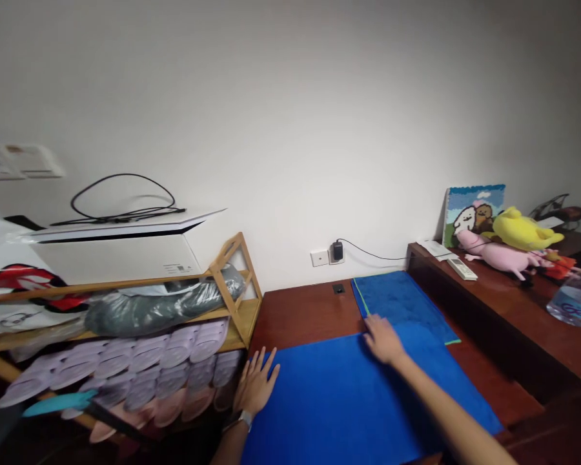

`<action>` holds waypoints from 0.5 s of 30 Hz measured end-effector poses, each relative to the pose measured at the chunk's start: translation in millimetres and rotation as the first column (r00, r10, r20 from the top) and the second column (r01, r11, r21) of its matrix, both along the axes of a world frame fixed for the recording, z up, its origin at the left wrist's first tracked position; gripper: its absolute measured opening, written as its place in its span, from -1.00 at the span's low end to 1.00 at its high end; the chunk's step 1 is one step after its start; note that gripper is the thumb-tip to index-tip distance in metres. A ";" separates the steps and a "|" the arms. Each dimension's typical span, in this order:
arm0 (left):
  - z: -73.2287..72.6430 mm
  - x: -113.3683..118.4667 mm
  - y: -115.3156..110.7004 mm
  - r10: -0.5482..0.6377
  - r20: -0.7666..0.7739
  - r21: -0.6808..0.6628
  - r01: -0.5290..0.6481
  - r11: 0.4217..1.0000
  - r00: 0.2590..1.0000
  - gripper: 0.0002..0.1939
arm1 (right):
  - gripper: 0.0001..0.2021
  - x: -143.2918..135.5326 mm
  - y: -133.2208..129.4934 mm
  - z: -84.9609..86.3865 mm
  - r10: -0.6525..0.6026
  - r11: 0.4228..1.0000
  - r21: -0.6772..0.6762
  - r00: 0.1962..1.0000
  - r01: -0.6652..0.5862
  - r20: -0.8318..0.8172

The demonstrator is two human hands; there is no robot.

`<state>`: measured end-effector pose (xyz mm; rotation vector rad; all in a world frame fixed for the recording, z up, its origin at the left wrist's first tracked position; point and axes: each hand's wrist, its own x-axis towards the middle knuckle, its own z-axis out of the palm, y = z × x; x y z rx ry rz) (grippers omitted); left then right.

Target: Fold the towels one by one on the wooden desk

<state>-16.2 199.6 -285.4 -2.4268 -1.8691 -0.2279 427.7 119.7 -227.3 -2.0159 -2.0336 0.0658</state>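
Note:
A large bright blue cloth [329, 394] lies spread over the reddish-brown desk [300, 310]. My left hand [256, 382], with a watch on its wrist, rests at the cloth's left edge, fingers spread and nothing held. Near the cloth's far edge, my right hand [383, 339] lies palm down with its fingers stretched out, beside a second, darker blue cloth [401, 297] with green edging. That second cloth lies behind the large one, and the two seem to overlap on the right.
Left stands a wooden rack [237, 297] with pale purple slippers [174, 349] and a white box [126, 255]. A raised shelf [513, 310] on the right carries plush toys [523, 229], a remote [462, 268] and a bottle [575, 300]. A plugged-in charger [337, 250] trails a cable.

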 end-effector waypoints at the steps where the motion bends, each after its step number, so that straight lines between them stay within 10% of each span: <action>1: 0.4 -0.3 0.0 -0.003 0.003 -0.004 0.003 1.000 1.000 -0.37 | -0.38 -37.6 3.6 -6.5 0.128 0.992 0.004 0.990 -0.128 -0.049; 4: 0.3 -2.4 0.9 -0.016 0.004 -0.016 0.016 1.000 1.000 -0.37 | -0.35 -117.5 7.2 -35.2 0.401 0.914 0.003 0.905 -0.405 -0.144; 7: -1.8 -5.1 3.9 -0.013 -0.006 -0.010 0.013 1.000 1.000 -0.36 | -0.33 -113.8 5.1 -51.9 0.367 0.927 -0.008 0.914 -0.374 -0.173; 15: -5.7 -5.7 6.0 -0.029 -0.015 0.011 0.029 1.000 0.999 -0.37 | -0.33 136.4 -57.3 -47.8 -0.218 0.973 -0.105 0.964 0.203 -0.151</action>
